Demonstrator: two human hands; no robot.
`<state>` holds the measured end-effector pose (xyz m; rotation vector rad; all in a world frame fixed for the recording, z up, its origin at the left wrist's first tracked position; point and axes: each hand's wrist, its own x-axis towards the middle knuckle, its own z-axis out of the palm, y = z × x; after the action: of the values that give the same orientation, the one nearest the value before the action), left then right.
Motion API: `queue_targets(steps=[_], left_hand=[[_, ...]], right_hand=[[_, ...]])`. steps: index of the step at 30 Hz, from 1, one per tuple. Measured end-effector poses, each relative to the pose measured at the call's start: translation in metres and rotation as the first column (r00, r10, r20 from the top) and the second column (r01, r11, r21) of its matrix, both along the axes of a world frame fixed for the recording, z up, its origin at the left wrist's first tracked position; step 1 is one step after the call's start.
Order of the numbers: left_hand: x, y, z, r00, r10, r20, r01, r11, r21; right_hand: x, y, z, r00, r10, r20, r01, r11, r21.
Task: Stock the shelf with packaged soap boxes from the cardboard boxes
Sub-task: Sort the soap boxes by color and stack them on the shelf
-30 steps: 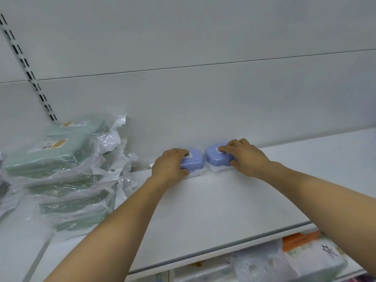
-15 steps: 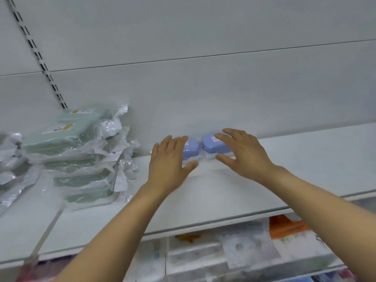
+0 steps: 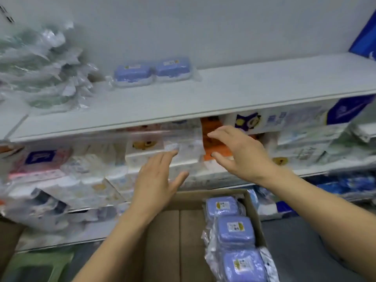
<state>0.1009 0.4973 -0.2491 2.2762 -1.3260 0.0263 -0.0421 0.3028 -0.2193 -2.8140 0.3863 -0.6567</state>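
Blue soap boxes in clear wrap: two (image 3: pixel 132 73) (image 3: pixel 173 68) sit side by side, touching, at the back of the white shelf (image 3: pixel 223 94), against the rear wall. Just left of them is a blurred heap of green boxes in crinkled plastic (image 3: pixel 44 64). Both hands hang in the air in front of the shelf edge, holding nothing; the left hand (image 3: pixel 156 180) has its fingers straight and thumb spread, the right hand (image 3: pixel 240 153) has fingers loosely extended. Below them stands an open cardboard box (image 3: pixel 179 231), with three more blue soap boxes (image 3: pixel 234 231) lined along its right wall. Tissue packs (image 3: pixel 81 165) crowd the lower shelves.
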Motion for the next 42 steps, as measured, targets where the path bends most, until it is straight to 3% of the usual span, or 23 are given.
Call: queue_targets(steps=[4,10,17,20,24,28,37,42], left_hand=[[-0.059,0.003,-0.058,0.979,0.017,-0.204,0.004,0.995,0.101],[-0.111,0.0,-0.136,0.877,0.068,-0.475,0.084,0.952,0.293],[-0.144,-0.002,-0.197,0.812,0.07,-0.579,0.174,0.918,0.355],[-0.157,0.0,-0.217,0.864,-0.019,-0.503,0.252,0.882,0.398],[-0.174,-0.001,-0.235,0.908,-0.201,-0.367,0.372,0.791,0.486],[-0.185,-0.008,-0.246,0.924,-0.215,-0.316,0.363,0.755,0.546],[-0.157,0.024,-0.216,0.948,-0.21,-0.24,0.304,0.821,0.484],[-0.116,0.05,-0.165,0.985,-0.054,-0.162,0.108,0.932,0.347]], right_hand=[[-0.063,-0.006,-0.063,0.975,0.022,-0.22,0.011,0.989,0.146],[-0.114,-0.005,-0.157,0.805,0.058,-0.59,0.102,0.967,0.235],[-0.115,-0.007,-0.239,0.69,0.114,-0.715,0.132,0.951,0.279],[-0.11,-0.008,-0.255,0.651,0.107,-0.751,0.144,0.955,0.261],[-0.107,-0.006,-0.267,0.626,0.106,-0.773,0.141,0.959,0.246],[-0.106,-0.004,-0.27,0.659,0.12,-0.742,0.194,0.927,0.322],[-0.119,-0.01,-0.218,0.852,-0.005,-0.523,0.226,0.905,0.361],[-0.112,-0.014,-0.157,0.926,-0.089,-0.366,0.234,0.897,0.375]])
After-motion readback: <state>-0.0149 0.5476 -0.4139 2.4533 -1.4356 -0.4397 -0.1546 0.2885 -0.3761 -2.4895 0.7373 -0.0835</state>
